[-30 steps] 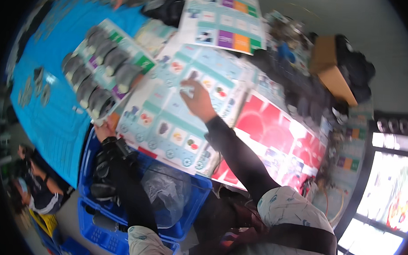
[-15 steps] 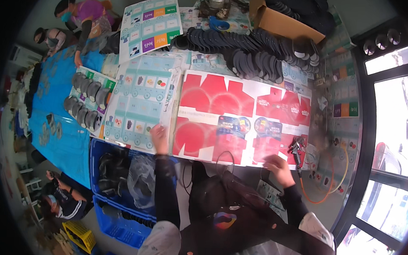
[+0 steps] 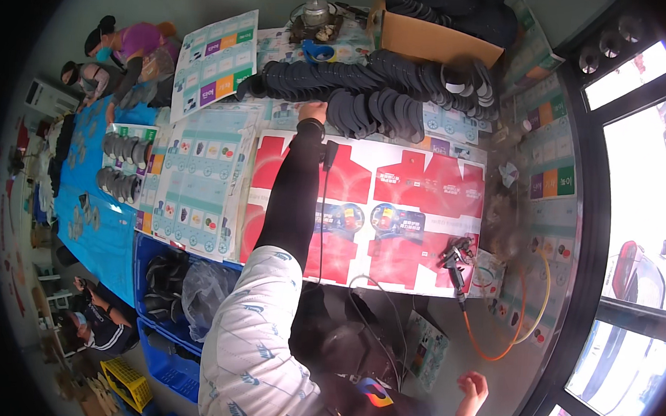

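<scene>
The dark curved pieces (image 3: 347,79) are lying along the far side of the worktable, beyond the red printed sheet (image 3: 406,178). They are showing a matt, charcoal-grey surface and a bowed, crescent-like outline. Each is overlapping its neighbour, so the long row is looking ridged, like fanned slices. A shorter row (image 3: 379,118) is bunching up just in front, its rounded ends pointing toward the person. Toward the right end, one piece is showing a paler inner face. A cardboard box (image 3: 438,40) is standing behind them, holding more dark pieces.

The left hand (image 3: 313,113) is hovering or resting at the near edge of the long row, just left of the shorter one; whether it is grasping a piece, I cannot tell. The right hand (image 3: 472,392) is hanging low, well apart from the pieces, its fingers bending loosely inward; whether they are closing fully, I cannot tell.
</scene>
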{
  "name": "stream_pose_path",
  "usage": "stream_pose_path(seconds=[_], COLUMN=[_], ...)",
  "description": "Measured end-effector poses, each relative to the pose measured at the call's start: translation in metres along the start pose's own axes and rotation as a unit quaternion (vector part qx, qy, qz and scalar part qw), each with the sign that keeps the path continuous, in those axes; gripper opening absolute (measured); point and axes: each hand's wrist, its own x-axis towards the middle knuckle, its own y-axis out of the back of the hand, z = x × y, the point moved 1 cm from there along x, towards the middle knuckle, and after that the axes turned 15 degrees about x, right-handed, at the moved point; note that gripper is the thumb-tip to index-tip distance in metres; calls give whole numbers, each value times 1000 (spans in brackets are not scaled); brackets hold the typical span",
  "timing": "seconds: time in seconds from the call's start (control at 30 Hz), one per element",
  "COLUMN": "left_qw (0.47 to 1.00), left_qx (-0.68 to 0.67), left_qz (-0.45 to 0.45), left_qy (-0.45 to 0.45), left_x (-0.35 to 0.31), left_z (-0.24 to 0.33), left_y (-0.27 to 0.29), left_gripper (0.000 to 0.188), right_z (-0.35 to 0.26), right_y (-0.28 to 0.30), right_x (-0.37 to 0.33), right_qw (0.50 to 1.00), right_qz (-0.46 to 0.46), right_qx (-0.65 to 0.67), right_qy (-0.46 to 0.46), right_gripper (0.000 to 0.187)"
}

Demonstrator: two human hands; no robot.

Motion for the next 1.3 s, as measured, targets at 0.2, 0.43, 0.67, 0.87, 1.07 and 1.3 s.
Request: stream_pose_path(seconds=[0.2, 0.43, 0.67, 0.87, 1.07, 1.3], left_qw=[998, 972, 957, 942, 918, 987], left_qx=[22, 91, -42, -182, -288, -22], left_qz=[15, 150, -117, -184, -271, -146], left_qy=[53, -158, -263, -213, -18, -58], left_x=[32, -132, -388, -474, -503, -501], left_z=[-36, 13, 52, 18, -45, -24], left_y=[38, 197, 332, 326, 275, 260], left_gripper=[22, 11, 9, 24, 49, 30], right_z=[-3, -51, -52, 14, 6, 28], right_y=[72, -43, -301, -358, -377, -383], right_x=[4, 27, 51, 21, -59, -65], right_qw=[996, 999, 688, 816, 889, 912], right_qz=[55, -26, -521, -530, -351, -250], right_qx=[-72, 30, 292, 122, -83, -109], right_qy=[6, -10, -412, -197, 282, 308], right_gripper=[20, 25, 65, 26, 32, 31])
